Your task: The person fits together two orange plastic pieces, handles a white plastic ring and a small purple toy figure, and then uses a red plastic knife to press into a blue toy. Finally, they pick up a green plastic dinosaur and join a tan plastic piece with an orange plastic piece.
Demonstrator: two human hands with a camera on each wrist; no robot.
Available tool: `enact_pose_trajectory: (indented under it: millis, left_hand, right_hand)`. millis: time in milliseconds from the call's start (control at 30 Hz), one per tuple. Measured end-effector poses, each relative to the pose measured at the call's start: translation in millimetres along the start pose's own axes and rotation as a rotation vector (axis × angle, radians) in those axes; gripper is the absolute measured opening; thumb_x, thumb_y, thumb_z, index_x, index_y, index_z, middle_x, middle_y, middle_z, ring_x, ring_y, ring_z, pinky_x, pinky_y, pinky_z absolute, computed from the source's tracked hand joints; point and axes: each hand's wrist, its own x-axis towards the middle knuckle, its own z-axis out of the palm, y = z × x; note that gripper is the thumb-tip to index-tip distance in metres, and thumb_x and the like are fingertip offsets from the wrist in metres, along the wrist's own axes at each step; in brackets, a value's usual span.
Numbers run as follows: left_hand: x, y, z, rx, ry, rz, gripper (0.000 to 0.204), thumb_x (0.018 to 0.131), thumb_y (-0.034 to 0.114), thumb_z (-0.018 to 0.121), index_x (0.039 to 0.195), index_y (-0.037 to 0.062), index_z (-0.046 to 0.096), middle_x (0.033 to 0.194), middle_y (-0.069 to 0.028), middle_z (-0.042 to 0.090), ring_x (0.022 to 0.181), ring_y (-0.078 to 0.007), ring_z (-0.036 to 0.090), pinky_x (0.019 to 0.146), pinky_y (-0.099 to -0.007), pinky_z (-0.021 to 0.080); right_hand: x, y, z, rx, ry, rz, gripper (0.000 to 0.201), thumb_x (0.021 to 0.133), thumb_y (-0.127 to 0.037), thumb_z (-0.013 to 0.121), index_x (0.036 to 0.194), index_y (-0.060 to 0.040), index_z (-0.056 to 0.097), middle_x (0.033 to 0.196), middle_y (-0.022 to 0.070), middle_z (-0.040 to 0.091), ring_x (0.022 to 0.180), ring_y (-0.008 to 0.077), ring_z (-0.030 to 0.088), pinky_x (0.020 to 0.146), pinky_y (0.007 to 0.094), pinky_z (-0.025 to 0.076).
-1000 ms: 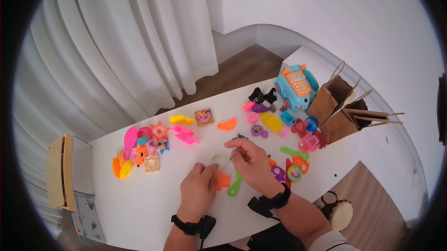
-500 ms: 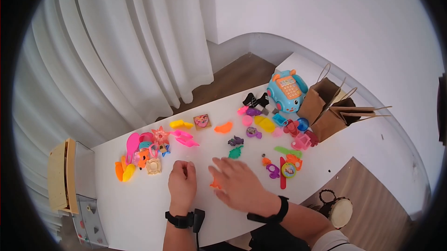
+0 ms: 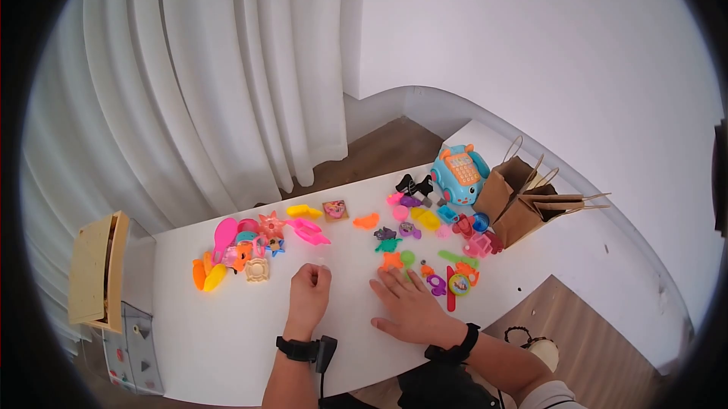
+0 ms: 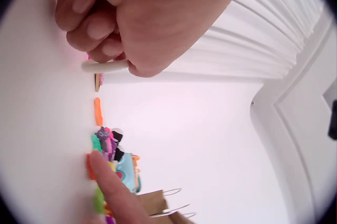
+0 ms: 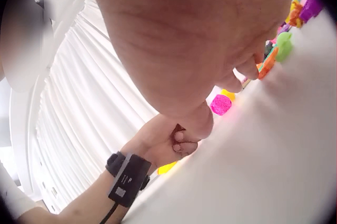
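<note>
Left hand (image 3: 309,295): closed at lower centre of the head frame, a white curved piece (image 4: 102,66) pinched between thumb and curled fingers; seen clearly only in the left wrist view, its full shape can't be told. Right hand (image 3: 413,310): open, palm down, fingers spread over the bench (image 3: 227,341), nothing gripped. Its fingertips are placed just below the orange star-like toy (image 3: 391,260) and the green toy (image 3: 408,258); contact with either can't be confirmed. The teal toy (image 3: 388,245) is located just above the orange one. Purple toy (image 3: 436,284), red stick (image 3: 451,293) and round yellow-rimmed toy (image 3: 459,284) are grouped right of that hand. Pink paddle (image 3: 224,234) and beige frame toy (image 3: 257,270) are seen in the cluster at left. Toy phone (image 3: 458,174) and paper bags (image 3: 506,190) are set at the bench's upper right end.
</note>
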Motion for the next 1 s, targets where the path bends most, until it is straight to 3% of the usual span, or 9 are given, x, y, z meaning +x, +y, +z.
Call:
enact_pose_trajectory:
  millis: [67, 167, 267, 367, 500, 567, 800, 867, 1000]
  left_hand:
    - [-3, 22, -12, -0.419, -0.279, -0.304, 0.032, 0.105, 0.030, 0.063, 0.085, 0.0048, 0.063, 0.065, 0.0001, 0.057, 0.055, -0.0103, 0.051, 0.052, -0.0275, 0.040]
    - [-5, 39, -25, -0.660, -0.414, -0.428, 0.031, 0.107, 0.031, 0.058, 0.087, 0.0084, 0.062, 0.065, 0.0053, 0.046, 0.051, -0.0052, 0.040, 0.047, -0.0232, 0.027]
    - [-4, 33, -28, -0.724, -0.437, -0.443, 0.033, 0.109, 0.034, 0.056, 0.088, 0.0079, 0.062, 0.064, 0.0055, 0.045, 0.050, -0.0051, 0.036, 0.046, -0.0239, 0.026]
    - [-5, 40, -30, -0.648, -0.393, -0.498, 0.035, 0.108, 0.037, 0.060, 0.089, 0.0088, 0.065, 0.068, 0.0057, 0.051, 0.053, -0.0035, 0.035, 0.050, -0.0213, 0.027]
    - [-3, 39, -31, -0.696, -0.446, -0.516, 0.035, 0.110, 0.038, 0.058, 0.093, 0.0082, 0.066, 0.071, 0.0066, 0.053, 0.055, -0.0034, 0.035, 0.051, -0.0212, 0.028]
    - [-3, 39, -29, -0.696, -0.457, -0.530, 0.035, 0.111, 0.037, 0.056, 0.109, 0.0046, 0.069, 0.076, 0.0067, 0.053, 0.059, -0.0035, 0.037, 0.053, -0.0203, 0.029]
    - [-12, 48, -19, -0.684, -0.579, -0.408, 0.052, 0.111, 0.039, 0.056, 0.147, 0.0013, 0.057, 0.084, 0.0053, 0.049, 0.065, -0.0037, 0.038, 0.056, -0.0193, 0.030]
    - [-13, 48, -20, -0.574, -0.576, -0.294, 0.062, 0.111, 0.048, 0.050, 0.152, 0.0010, 0.050, 0.083, 0.0058, 0.047, 0.064, -0.0042, 0.036, 0.054, -0.0207, 0.028]
    - [-13, 48, -22, -0.587, -0.666, -0.318, 0.063, 0.107, 0.041, 0.063, 0.156, 0.0048, 0.048, 0.080, 0.0054, 0.045, 0.067, -0.0038, 0.037, 0.056, -0.0210, 0.030]
  right_hand:
    - [9, -1, -9, -0.003, 0.117, 0.011, 0.071, 0.095, -0.037, 0.069, 0.153, -0.0031, 0.045, 0.158, 0.0222, 0.044, 0.148, 0.0399, 0.042, 0.123, 0.0554, 0.030]
    - [37, -8, -11, 0.301, 0.258, 0.006, 0.072, 0.091, -0.026, 0.076, 0.153, -0.0045, 0.045, 0.153, 0.0206, 0.050, 0.141, 0.0390, 0.049, 0.117, 0.0496, 0.039]
    - [64, -26, -30, 0.624, 0.196, -0.054, 0.068, 0.091, -0.022, 0.076, 0.150, -0.0033, 0.048, 0.148, 0.0200, 0.052, 0.135, 0.0383, 0.054, 0.111, 0.0458, 0.045]
    - [80, -26, -17, 0.594, 0.169, -0.098, 0.062, 0.091, -0.022, 0.077, 0.145, -0.0030, 0.052, 0.135, 0.0172, 0.061, 0.125, 0.0363, 0.061, 0.105, 0.0447, 0.049]
    - [88, -16, 15, 0.655, 0.124, -0.073, 0.063, 0.089, -0.024, 0.079, 0.143, -0.0068, 0.053, 0.118, 0.0130, 0.066, 0.099, 0.0285, 0.068, 0.087, 0.0412, 0.055]
    - [85, -14, 20, 0.825, 0.159, 0.061, 0.056, 0.089, -0.024, 0.082, 0.135, -0.0054, 0.056, 0.103, 0.0084, 0.068, 0.082, 0.0197, 0.066, 0.074, 0.0329, 0.054]
    - [78, 5, 26, 1.356, 0.011, 0.233, 0.047, 0.098, -0.026, 0.077, 0.133, -0.0013, 0.058, 0.094, 0.0038, 0.069, 0.076, 0.0102, 0.065, 0.069, 0.0292, 0.054]
    - [77, 4, 21, 1.371, -0.138, 0.299, 0.044, 0.097, -0.034, 0.076, 0.119, 0.0015, 0.063, 0.083, 0.0014, 0.065, 0.077, 0.0070, 0.061, 0.068, 0.0259, 0.049]
    - [76, -1, 21, 1.197, 0.036, 0.244, 0.035, 0.098, -0.034, 0.068, 0.107, -0.0013, 0.064, 0.082, 0.0113, 0.071, 0.076, 0.0230, 0.070, 0.067, 0.0365, 0.051]
